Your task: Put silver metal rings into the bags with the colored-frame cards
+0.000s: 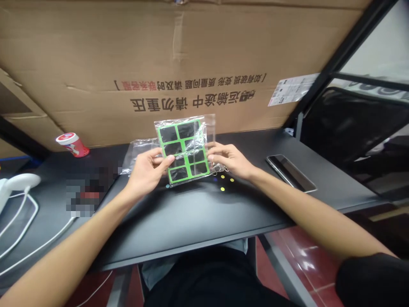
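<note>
A clear plastic bag [187, 149] with a green frame of black squares inside is held upright above the black desk [204, 213]. My left hand [147, 169] pinches the bag's left edge, thumb on its front. My right hand [230, 158] grips the bag's right edge with curled fingers. Small yellow and teal dots [223, 189] lie on the desk just under the bag. Another clear plastic wrapper [137, 154] lies behind my left hand.
A smartphone [290, 172] lies face up at the right of the desk. At the back left a red and white canister [72, 144] rests on its side. White cables [22, 221] run along the left edge. A large cardboard box [159, 64] stands behind the desk.
</note>
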A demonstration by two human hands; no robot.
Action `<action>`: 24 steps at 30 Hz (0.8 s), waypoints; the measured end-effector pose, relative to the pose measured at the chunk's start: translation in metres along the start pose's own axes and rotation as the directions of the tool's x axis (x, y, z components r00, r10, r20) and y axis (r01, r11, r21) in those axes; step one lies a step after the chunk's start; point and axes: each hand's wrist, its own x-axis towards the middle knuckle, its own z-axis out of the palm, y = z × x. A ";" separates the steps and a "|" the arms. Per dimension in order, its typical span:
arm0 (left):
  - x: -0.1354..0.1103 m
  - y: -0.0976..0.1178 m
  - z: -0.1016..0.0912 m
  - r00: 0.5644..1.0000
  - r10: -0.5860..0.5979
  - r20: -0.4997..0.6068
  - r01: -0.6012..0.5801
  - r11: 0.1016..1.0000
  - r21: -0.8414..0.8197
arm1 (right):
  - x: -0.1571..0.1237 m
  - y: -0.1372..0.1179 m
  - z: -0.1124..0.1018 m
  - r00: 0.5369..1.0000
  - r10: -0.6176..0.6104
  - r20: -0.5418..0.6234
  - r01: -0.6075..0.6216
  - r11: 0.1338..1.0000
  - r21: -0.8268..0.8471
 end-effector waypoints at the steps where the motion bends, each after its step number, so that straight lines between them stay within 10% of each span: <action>1: 0.000 -0.001 0.001 1.000 0.008 -0.006 -0.008 1.000 0.010 | 0.000 0.000 0.000 1.000 0.002 0.014 -0.002 1.000 -0.016; 6: 0.006 0.008 -0.012 0.997 -0.006 -0.081 0.004 0.999 -0.033 | 0.006 0.001 -0.005 0.998 0.010 -0.064 -0.011 1.000 -0.017; 12: 0.036 -0.002 -0.110 0.964 0.007 -0.265 0.062 0.966 0.252 | 0.022 0.006 -0.022 0.937 0.295 -0.188 -0.258 0.946 0.196; 18: 0.053 -0.040 -0.173 0.959 0.020 -0.284 0.197 0.675 0.711 | 0.051 0.008 -0.012 0.903 0.428 -0.042 -0.428 0.886 -0.177; 24: 0.048 -0.038 -0.248 0.887 0.258 -0.384 0.212 0.511 0.833 | 0.031 -0.004 -0.021 0.949 0.243 -0.203 -0.310 0.840 -0.444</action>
